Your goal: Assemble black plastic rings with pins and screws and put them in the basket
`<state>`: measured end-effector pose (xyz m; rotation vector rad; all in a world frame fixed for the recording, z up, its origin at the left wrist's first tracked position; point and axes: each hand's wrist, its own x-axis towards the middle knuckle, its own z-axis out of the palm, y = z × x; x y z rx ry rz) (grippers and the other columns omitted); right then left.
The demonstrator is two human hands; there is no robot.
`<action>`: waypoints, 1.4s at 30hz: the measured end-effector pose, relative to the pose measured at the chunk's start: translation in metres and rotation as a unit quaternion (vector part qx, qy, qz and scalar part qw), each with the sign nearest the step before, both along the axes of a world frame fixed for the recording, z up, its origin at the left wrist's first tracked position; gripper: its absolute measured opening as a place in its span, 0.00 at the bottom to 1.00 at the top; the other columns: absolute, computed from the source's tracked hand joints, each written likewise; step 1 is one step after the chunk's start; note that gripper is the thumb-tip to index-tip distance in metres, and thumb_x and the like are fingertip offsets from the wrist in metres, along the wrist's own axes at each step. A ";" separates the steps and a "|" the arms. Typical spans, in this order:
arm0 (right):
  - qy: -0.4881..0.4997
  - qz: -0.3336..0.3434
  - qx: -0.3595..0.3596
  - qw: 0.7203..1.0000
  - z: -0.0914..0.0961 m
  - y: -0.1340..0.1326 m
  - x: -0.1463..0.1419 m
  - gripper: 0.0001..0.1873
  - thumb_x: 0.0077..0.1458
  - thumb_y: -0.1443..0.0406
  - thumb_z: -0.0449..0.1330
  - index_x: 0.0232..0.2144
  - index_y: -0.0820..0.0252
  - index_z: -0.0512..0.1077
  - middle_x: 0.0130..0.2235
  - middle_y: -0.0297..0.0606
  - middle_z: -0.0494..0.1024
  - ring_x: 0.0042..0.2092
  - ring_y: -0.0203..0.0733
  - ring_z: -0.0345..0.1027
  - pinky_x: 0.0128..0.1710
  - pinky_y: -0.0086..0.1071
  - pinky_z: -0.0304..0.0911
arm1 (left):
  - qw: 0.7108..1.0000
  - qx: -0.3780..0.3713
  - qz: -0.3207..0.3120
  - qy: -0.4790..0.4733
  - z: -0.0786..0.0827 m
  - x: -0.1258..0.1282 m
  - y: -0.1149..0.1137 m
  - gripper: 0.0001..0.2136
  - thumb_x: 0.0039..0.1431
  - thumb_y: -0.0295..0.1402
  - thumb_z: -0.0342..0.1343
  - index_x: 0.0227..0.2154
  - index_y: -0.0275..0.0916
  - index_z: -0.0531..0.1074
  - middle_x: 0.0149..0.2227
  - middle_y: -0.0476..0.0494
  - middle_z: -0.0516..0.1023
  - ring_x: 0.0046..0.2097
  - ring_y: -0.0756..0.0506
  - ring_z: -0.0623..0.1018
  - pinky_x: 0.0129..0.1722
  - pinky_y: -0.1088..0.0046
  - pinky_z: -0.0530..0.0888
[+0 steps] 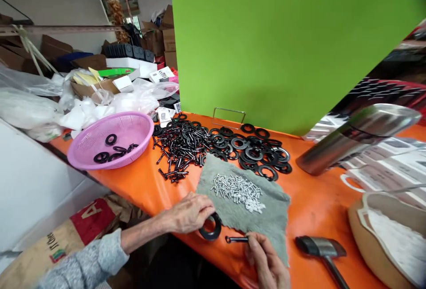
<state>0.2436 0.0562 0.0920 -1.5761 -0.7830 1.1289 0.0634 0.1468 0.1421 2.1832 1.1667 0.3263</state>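
Observation:
My left hand (191, 212) is closed on the edge of a black ring (211, 228) near the front of the table. Between the thumb and fingers of my right hand (266, 260) is a short black rod (237, 239), its small looped end pointing left toward the ring. The ring and the rod are apart. Just beyond my hands lies a grey-green cloth (229, 216) bearing a heap of small silver pins (234, 188) and a little pile of white bits (255, 205). Behind it are a heap of black rods (183, 145) and a spread of black rings (254, 152).
On the left, a pink basket (78, 156) holds several black rings. At right lie a hammer (321, 247), a tan bowl (357, 231) with white material and a leaning steel flask (353, 136). A green panel (266, 49) stands behind the orange tabletop (146, 187).

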 end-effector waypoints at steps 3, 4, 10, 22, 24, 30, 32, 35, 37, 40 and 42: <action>0.005 0.004 0.008 1.000 0.006 0.001 -0.001 0.22 0.49 0.44 0.60 0.28 0.56 0.67 0.23 0.27 0.59 0.27 0.36 0.52 0.28 0.29 0.52 | 0.996 0.039 0.068 0.040 -0.020 -0.002 -0.027 0.08 0.62 0.33 0.51 0.42 0.38 0.71 0.42 0.41 0.71 0.45 0.42 0.71 0.49 0.62 0.68; 0.006 0.004 0.011 1.000 0.007 0.000 -0.001 0.22 0.49 0.44 0.60 0.29 0.56 0.67 0.23 0.27 0.59 0.27 0.36 0.52 0.28 0.29 0.52 | 0.995 0.044 0.083 0.044 -0.023 -0.001 -0.033 0.11 0.60 0.34 0.54 0.44 0.38 0.70 0.44 0.40 0.69 0.47 0.40 0.69 0.51 0.59 0.67; -0.008 0.033 0.004 0.999 0.002 0.002 0.004 0.22 0.50 0.45 0.60 0.29 0.58 0.68 0.23 0.27 0.60 0.26 0.34 0.52 0.26 0.29 0.51 | 0.996 0.020 0.082 0.021 -0.031 0.005 -0.053 0.18 0.53 0.31 0.57 0.48 0.39 0.65 0.47 0.40 0.66 0.49 0.39 0.65 0.54 0.56 0.65; -0.005 0.075 -0.013 0.997 0.028 0.001 -0.014 0.22 0.47 0.46 0.62 0.30 0.57 0.71 0.25 0.29 0.65 0.28 0.35 0.56 0.28 0.28 0.57 | 0.954 -0.158 0.127 -0.219 -0.005 0.011 -0.060 0.15 0.58 0.34 0.55 0.46 0.34 0.70 0.42 0.40 0.74 0.44 0.43 0.73 0.46 0.67 0.70; 0.034 0.103 -0.019 0.994 0.029 0.002 -0.016 0.21 0.49 0.46 0.61 0.32 0.57 0.72 0.26 0.31 0.68 0.29 0.36 0.60 0.29 0.28 0.60 | 0.931 -0.200 0.153 -0.263 -0.005 0.014 -0.060 0.09 0.60 0.31 0.51 0.39 0.34 0.72 0.36 0.42 0.77 0.39 0.46 0.75 0.40 0.71 0.70; 0.040 0.121 -0.019 0.992 0.030 0.009 -0.014 0.28 0.42 0.42 0.64 0.32 0.60 0.75 0.24 0.35 0.72 0.25 0.38 0.62 0.24 0.30 0.59 | 0.932 -0.191 0.154 -0.266 -0.001 0.009 -0.060 0.08 0.59 0.30 0.52 0.36 0.34 0.74 0.32 0.45 0.77 0.33 0.49 0.72 0.34 0.74 0.67; 0.016 0.138 -0.007 0.990 0.035 0.010 -0.016 0.24 0.43 0.45 0.65 0.30 0.59 0.75 0.22 0.32 0.69 0.24 0.35 0.59 0.24 0.29 0.57 | 0.937 -0.187 0.145 -0.258 0.002 0.007 -0.059 0.07 0.59 0.29 0.52 0.35 0.35 0.75 0.31 0.46 0.76 0.32 0.49 0.71 0.34 0.75 0.67; -0.001 0.151 -0.001 0.989 0.044 0.010 -0.014 0.22 0.44 0.46 0.65 0.26 0.59 0.73 0.21 0.29 0.64 0.24 0.33 0.55 0.24 0.28 0.53 | 0.946 -0.175 0.115 -0.249 0.000 0.004 -0.058 0.07 0.59 0.29 0.52 0.37 0.35 0.74 0.34 0.46 0.75 0.34 0.49 0.72 0.37 0.74 0.69; -0.022 0.140 0.000 0.990 0.045 0.008 -0.008 0.22 0.45 0.46 0.64 0.24 0.59 0.72 0.21 0.28 0.62 0.25 0.33 0.53 0.25 0.27 0.51 | 0.960 -0.138 0.100 -0.223 -0.005 0.001 -0.059 0.11 0.56 0.31 0.57 0.42 0.35 0.72 0.40 0.43 0.73 0.41 0.46 0.72 0.44 0.69 0.70; -0.060 0.101 -0.004 0.993 0.042 0.004 0.001 0.22 0.46 0.46 0.63 0.24 0.58 0.71 0.22 0.28 0.62 0.27 0.34 0.54 0.28 0.27 0.53 | 0.976 -0.077 0.103 -0.175 -0.013 0.000 -0.061 0.18 0.51 0.31 0.62 0.46 0.34 0.69 0.45 0.39 0.70 0.49 0.41 0.68 0.53 0.61 0.66; -0.056 0.102 -0.007 0.993 0.039 0.003 0.001 0.21 0.47 0.46 0.63 0.25 0.57 0.71 0.22 0.28 0.63 0.27 0.34 0.54 0.28 0.28 0.54 | 0.971 -0.093 0.108 -0.190 -0.014 0.001 -0.061 0.18 0.53 0.31 0.60 0.47 0.35 0.67 0.44 0.40 0.70 0.46 0.43 0.70 0.51 0.63 0.68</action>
